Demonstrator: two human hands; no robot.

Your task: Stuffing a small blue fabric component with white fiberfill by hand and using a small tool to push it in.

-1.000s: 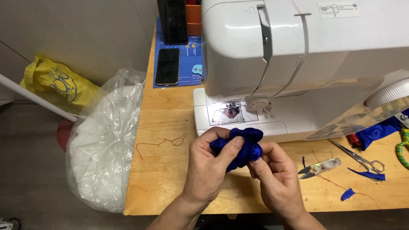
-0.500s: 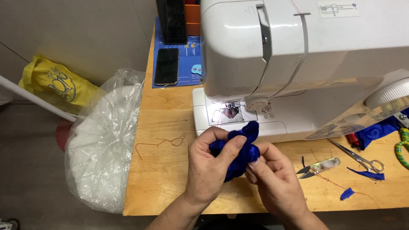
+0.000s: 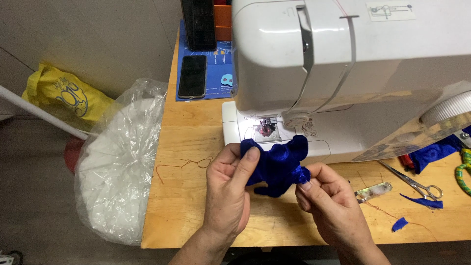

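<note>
Head view, left hand (image 3: 228, 189) and right hand (image 3: 328, 206) both pinching blue fabric (image 3: 274, 164), clear plastic bag (image 3: 122, 167) holding white stuffing

a large white sewing machine (image 3: 343, 64) stands on the light wooden table (image 3: 196, 206), its small lamp lit over the needle plate. behind it a black phone (image 3: 192, 76) lies on a blue mat (image 3: 216, 91). a loop of reddish thread (image 3: 184, 164) trails on the wood. to the right lie steel scissors (image 3: 412, 182), small metal thread snips (image 3: 374, 191) and blue fabric scraps (image 3: 421, 201). off the table's left edge sits a clear plastic bag of white stuffing (image 3: 120, 162), with a yellow bag (image 3: 66, 93) beyond it on the floor.
</note>
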